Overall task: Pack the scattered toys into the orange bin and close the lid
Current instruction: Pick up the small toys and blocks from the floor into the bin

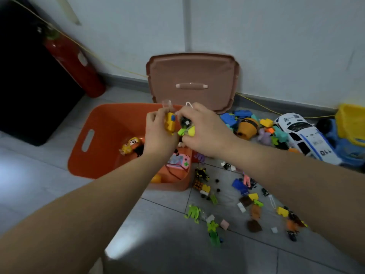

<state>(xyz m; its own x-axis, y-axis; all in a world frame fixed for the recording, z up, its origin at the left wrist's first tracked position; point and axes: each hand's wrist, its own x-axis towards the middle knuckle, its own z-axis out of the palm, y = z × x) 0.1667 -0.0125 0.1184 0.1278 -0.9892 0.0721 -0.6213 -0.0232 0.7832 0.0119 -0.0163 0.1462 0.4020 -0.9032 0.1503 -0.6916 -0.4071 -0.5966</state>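
The orange bin stands open on the floor, with a yellow cartoon figure and a pink handheld toy inside. Its brown lid leans against the wall behind it. Both hands hover over the bin's right half. My left hand is shut on a yellow block toy. My right hand grips a small bundle of toys, black, green and yellow, with a white loop on top. Scattered small toys cover the floor to the right of the bin.
A white police car, a blue and yellow truck and a heap of coloured blocks lie along the wall at right. A red fire extinguisher and a black cabinet stand at left. A yellow cord runs along the skirting.
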